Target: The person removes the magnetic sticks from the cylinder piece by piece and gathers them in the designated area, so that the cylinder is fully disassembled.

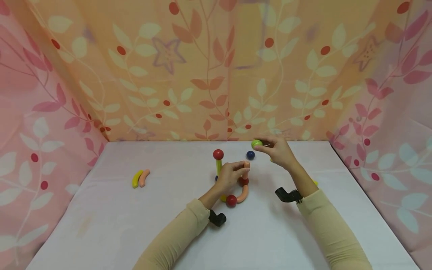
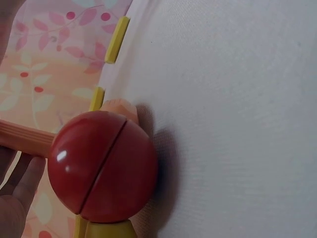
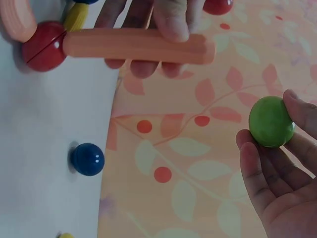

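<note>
Green and glossy, a small ball (image 1: 257, 143) sits pinched between the fingertips of the right hand (image 1: 276, 152), held up in the air above the far part of the white tabletop (image 1: 303, 232). From the right wrist view the green ball (image 3: 270, 121) rests against the thumb and curled fingers (image 3: 257, 168), well clear of the cloth.

Take the toy structure (image 1: 233, 183) in the middle of the tabletop as the landmark. It is built of sticks and balls: a yellow upright stick (image 1: 218, 165) topped by a red ball (image 1: 218, 154), a curved orange piece (image 1: 243, 194) low on its near side, another red ball (image 1: 231, 200) at the near end of that curve, and a straight orange stick (image 1: 246, 169) rising from a red ball (image 1: 243, 181). The left hand (image 1: 231, 175) is closed round that orange stick (image 3: 138, 45), fingers wrapped over it and thumb on top, and the stick joins the red ball (image 3: 44, 45) at its lower end.

Just beyond the structure, toward the patterned curtain (image 1: 216, 67), a dark blue ball (image 1: 250, 154) lies loose on the tabletop, below and beside the raised green ball. Well to the left of the structure lie two short curved pieces side by side and touching, one yellow (image 1: 137, 179) and one orange (image 1: 144, 177).
</note>
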Available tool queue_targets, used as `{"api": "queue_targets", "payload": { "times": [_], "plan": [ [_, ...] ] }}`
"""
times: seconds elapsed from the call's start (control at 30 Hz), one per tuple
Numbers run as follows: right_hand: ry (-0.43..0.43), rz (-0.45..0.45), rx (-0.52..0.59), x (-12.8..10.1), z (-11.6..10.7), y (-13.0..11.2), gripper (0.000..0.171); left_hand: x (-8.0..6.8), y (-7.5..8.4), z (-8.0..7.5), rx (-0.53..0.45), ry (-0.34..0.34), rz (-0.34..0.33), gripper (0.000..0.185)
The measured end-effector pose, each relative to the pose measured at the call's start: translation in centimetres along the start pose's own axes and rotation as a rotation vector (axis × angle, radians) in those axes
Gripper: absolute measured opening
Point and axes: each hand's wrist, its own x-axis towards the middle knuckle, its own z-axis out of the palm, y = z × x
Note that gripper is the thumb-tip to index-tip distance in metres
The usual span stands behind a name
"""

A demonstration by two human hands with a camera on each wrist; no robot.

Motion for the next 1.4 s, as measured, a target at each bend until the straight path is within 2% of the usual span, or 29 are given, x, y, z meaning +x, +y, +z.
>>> {"api": "queue_targets", "payload": {
  "times": [0.33, 0.5, 0.67, 0.87, 1.03, 1.13, 1.4],
  "plan": [
    [0.01, 0.113, -0.153, 1.6, -0.1, 3.2, 0.036, 0.1, -0.1, 0.0, -0.023, -0.001, -0.015, 0.036],
    [0.034, 0.172, -0.159, 2.5, 0.0, 5.6, 0.031, 0.3, -0.2, 0.2, -0.025, -0.011, -0.012, 0.036],
    [-0.008, 0.232, -0.179, 3.5, 0.6, 8.2, 0.036, 0.2, -0.2, 0.2, -0.011, -0.009, -0.004, 0.035],
    [-0.058, 0.273, -0.284, 4.3, 1.2, 10.7, 0.04, 0.2, 0.0, 0.2, -0.03, 0.005, -0.009, 0.036],
    [-0.095, 0.283, -0.371, 4.4, 1.6, 12.0, 0.038, 0.2, 0.2, 0.4, -0.019, 0.013, -0.037, 0.036],
    [-0.105, 0.284, -0.374, 4.4, 1.8, 12.4, 0.039, 0.2, 0.2, 0.4, -0.018, 0.017, -0.054, 0.036],
    [-0.121, 0.29, -0.373, 4.6, 2.1, 12.7, 0.042, 0.3, 0.1, 0.3, -0.005, 0.019, -0.023, 0.035]
  ]
}}
